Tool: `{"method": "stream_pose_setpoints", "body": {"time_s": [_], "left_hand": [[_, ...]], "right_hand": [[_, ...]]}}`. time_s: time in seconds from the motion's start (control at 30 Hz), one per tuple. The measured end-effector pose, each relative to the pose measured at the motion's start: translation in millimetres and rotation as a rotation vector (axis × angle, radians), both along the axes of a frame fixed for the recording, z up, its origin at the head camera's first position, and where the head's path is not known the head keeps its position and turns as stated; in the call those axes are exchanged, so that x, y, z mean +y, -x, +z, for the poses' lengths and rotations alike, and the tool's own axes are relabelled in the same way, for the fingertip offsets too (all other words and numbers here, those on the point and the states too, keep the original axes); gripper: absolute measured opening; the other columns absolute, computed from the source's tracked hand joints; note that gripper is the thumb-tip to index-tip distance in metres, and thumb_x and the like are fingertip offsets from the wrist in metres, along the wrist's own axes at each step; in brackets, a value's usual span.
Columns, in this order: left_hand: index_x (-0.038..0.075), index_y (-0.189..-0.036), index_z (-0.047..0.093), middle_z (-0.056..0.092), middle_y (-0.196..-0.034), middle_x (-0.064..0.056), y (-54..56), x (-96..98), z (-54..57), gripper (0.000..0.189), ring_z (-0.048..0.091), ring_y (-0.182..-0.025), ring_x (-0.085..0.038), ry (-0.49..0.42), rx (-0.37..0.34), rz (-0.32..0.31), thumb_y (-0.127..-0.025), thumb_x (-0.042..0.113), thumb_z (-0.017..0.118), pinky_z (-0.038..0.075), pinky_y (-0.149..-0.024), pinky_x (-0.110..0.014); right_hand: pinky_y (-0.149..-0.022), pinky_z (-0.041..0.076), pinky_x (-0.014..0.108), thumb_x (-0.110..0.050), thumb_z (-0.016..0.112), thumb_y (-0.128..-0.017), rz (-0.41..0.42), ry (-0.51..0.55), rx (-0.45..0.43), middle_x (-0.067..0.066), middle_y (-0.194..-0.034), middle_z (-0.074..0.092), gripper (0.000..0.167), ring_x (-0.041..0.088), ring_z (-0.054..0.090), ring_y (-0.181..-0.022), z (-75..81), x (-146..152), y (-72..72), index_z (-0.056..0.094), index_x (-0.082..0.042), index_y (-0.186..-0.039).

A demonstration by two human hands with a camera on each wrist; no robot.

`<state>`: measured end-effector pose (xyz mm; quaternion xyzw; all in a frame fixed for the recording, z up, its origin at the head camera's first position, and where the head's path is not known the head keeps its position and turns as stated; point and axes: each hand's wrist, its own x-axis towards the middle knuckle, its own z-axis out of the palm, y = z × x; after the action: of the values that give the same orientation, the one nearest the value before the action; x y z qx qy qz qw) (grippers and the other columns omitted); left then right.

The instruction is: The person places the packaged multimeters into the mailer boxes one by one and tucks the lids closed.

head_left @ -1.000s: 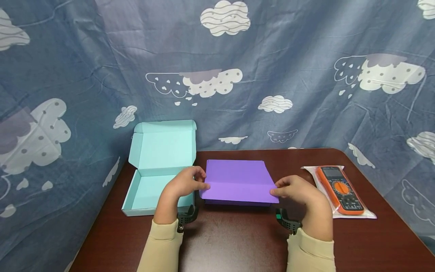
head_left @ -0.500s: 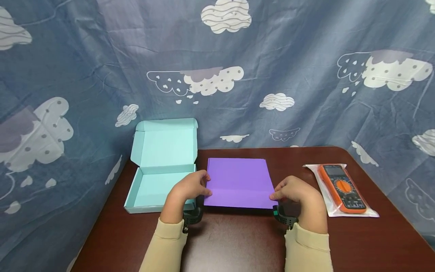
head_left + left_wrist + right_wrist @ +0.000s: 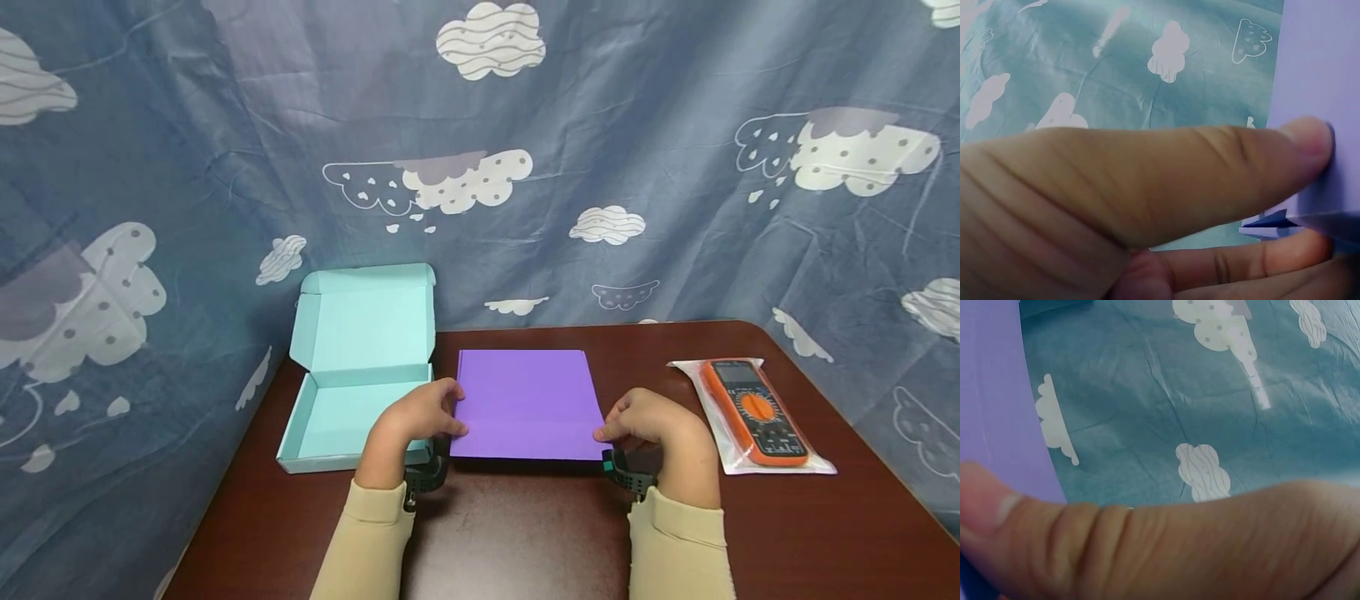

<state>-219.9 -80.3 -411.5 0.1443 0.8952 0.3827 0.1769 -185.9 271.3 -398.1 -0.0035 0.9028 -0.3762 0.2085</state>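
Observation:
A flat purple cardboard box lies in the middle of the table, its lid down over the base. My left hand grips the lid's front left corner, thumb on the purple top and fingers curled beneath in the left wrist view. At the opposite front corner my right hand pinches the lid's edge, its thumb on the purple surface; its other fingers are mostly hidden. Left of the purple box stands a light turquoise box with its lid raised, partly behind my left hand.
An orange and black multimeter in a clear plastic bag lies at the right of the dark brown table. A blue curtain with white clouds hangs behind the table's back edge.
The purple lid's front edge has come down over the base, both hands lowering with it. The dark gap below that edge has narrowed. The turquoise box and multimeter stay put.

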Motion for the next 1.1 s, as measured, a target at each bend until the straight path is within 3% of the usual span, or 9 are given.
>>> {"method": "stream_pose_setpoints", "body": {"time_s": [0.17, 0.67, 1.1], "left_hand": [[0.0, -0.116, 0.06, 0.06, -0.082, -0.01, 1.2, -1.5, -2.4, 0.044, 0.064, -0.066, -0.02, -0.039, -0.029, 0.0, -0.081, 0.003, 0.086, 0.057, -0.064, -0.034], [0.001, -0.117, 0.059, 0.06, -0.085, -0.01, 2.4, -2.8, -0.6, 0.045, 0.065, -0.067, -0.02, -0.018, -0.037, 0.014, -0.08, 0.002, 0.086, 0.056, -0.066, -0.035], [0.0, -0.118, 0.059, 0.061, -0.086, -0.011, 0.8, -3.7, 1.2, 0.044, 0.066, -0.071, -0.021, -0.035, -0.075, 0.01, -0.082, 0.002, 0.084, 0.059, -0.068, -0.036]], "right_hand": [[-0.066, 0.056, 0.043, -0.021, 0.083, -0.085, 0.009, 0.005, -0.005, 0.004, -0.069, 0.067, 0.023, 0.023, 0.067, -0.069, -0.8, 0, -0.4, 0.072, -0.003, -0.075], [-0.068, 0.056, 0.04, -0.018, 0.08, -0.087, -0.009, 0.04, -0.041, 0.006, -0.076, 0.068, 0.018, 0.02, 0.064, -0.072, -4.2, -2, 1.8, 0.072, -0.003, -0.08], [-0.059, 0.049, 0.034, -0.023, 0.074, -0.094, 0.034, 0.089, -0.103, 0.001, -0.066, 0.049, 0.032, 0.017, 0.049, -0.061, -12.4, 3, 5.8, 0.059, -0.009, -0.07]]}}
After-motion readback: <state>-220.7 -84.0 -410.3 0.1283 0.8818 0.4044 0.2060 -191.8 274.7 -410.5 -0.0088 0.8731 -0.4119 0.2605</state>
